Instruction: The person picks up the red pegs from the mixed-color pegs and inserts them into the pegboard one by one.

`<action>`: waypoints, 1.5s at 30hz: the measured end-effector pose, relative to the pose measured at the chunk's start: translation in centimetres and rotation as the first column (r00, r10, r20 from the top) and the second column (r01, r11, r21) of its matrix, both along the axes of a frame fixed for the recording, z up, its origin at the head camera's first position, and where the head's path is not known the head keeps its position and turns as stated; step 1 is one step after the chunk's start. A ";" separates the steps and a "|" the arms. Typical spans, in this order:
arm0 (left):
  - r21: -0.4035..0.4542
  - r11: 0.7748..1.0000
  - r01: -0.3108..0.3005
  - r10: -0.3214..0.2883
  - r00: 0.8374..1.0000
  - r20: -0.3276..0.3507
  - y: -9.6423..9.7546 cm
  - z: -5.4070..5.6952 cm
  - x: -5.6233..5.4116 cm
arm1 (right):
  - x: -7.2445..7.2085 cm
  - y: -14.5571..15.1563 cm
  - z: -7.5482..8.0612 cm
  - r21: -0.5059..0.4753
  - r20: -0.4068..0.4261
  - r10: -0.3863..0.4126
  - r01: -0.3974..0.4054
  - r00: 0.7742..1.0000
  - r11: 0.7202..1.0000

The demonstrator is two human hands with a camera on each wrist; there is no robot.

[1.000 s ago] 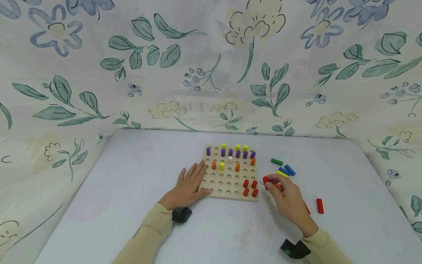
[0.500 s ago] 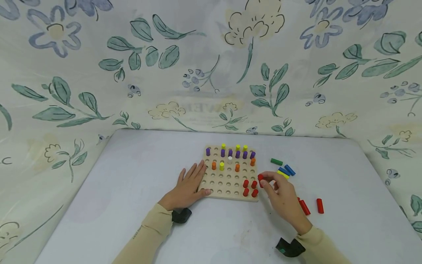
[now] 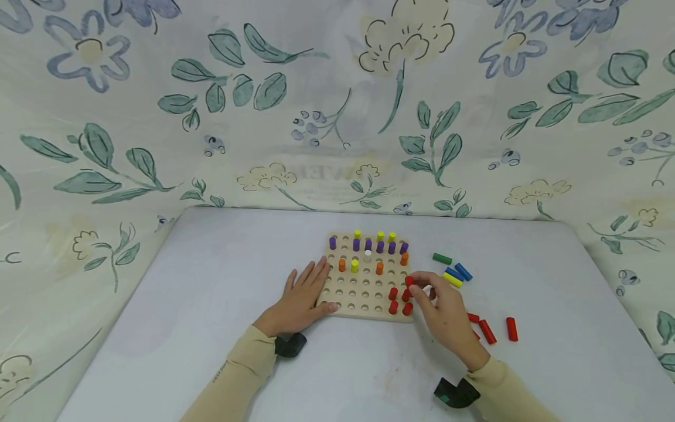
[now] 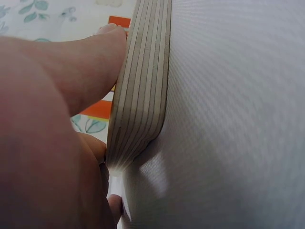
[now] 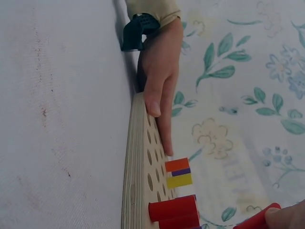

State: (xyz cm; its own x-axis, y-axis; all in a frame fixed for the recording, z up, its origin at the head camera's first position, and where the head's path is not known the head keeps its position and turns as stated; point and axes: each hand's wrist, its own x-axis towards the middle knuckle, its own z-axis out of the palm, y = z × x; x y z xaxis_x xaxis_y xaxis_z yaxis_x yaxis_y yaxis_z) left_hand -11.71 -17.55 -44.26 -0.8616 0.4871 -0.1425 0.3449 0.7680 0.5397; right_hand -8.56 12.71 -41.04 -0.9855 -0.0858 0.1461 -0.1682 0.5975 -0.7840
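A wooden pegboard (image 3: 345,305) lies flat on the table, its grid of round holes partly filled with upright coloured pegs. My left hand (image 3: 295,302) rests along its left side with fingers straight, and the thumb lies on the front left corner. In the left wrist view that thumb (image 4: 90,67) is over the board's layered edge (image 4: 143,81). Between thumb and fingertips my right hand (image 3: 445,313) pinches a red peg (image 3: 409,281) above the board's right edge. The right wrist view shows this peg (image 5: 255,220) tilted and apart from the standing red pegs (image 5: 174,210).
Right of the board lie a green peg (image 3: 442,258), blue pegs (image 3: 464,271) and a yellow peg (image 3: 452,279). Loose red pegs (image 3: 487,332) lie beside the right wrist, some partly hidden by it. A flower-patterned cloth (image 3: 337,117) hangs behind the white table (image 3: 237,252).
My right hand has moved left with the red peg, from beside the board to over its right edge. More loose red pegs show behind the wrist. The left hand has stayed put.
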 end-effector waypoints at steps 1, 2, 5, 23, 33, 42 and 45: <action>-0.001 1.000 0.000 0.000 1.000 0.000 0.0 0.0 0.0 | 0.0 -0.1 0.0 -0.003 -0.004 0.001 -0.001 1.000 1.000; -0.002 1.000 -0.001 0.001 1.000 -0.001 0.0 0.0 0.0 | 0.0 -0.2 0.0 -0.004 -0.007 0.002 -0.002 1.000 1.000; -0.006 1.000 -0.002 0.001 1.000 -0.003 0.0 -0.1 0.0 | -0.2 -0.4 -0.2 -0.005 -0.012 0.003 -0.003 1.000 1.000; -0.001 1.000 0.005 -0.005 1.000 -0.011 -0.1 -0.1 -0.1 | -0.6 -1.1 -0.8 -0.008 -0.109 0.043 -0.045 0.993 0.999; -0.007 1.000 0.003 -0.003 1.000 -0.005 -0.1 -0.1 -0.1 | -0.8 -1.7 -0.8 -0.011 -0.088 0.052 -0.053 0.995 0.999; -0.014 1.000 0.005 -0.005 1.000 -0.011 -0.1 -0.2 -0.2 | -1.3 -2.2 -1.0 -0.013 -0.075 0.069 -0.070 0.995 0.997; -0.011 1.000 0.004 -0.004 1.000 -0.012 -0.1 -0.2 -0.2 | -1.4 -2.4 -1.2 -0.001 -0.062 0.067 -0.068 0.996 0.998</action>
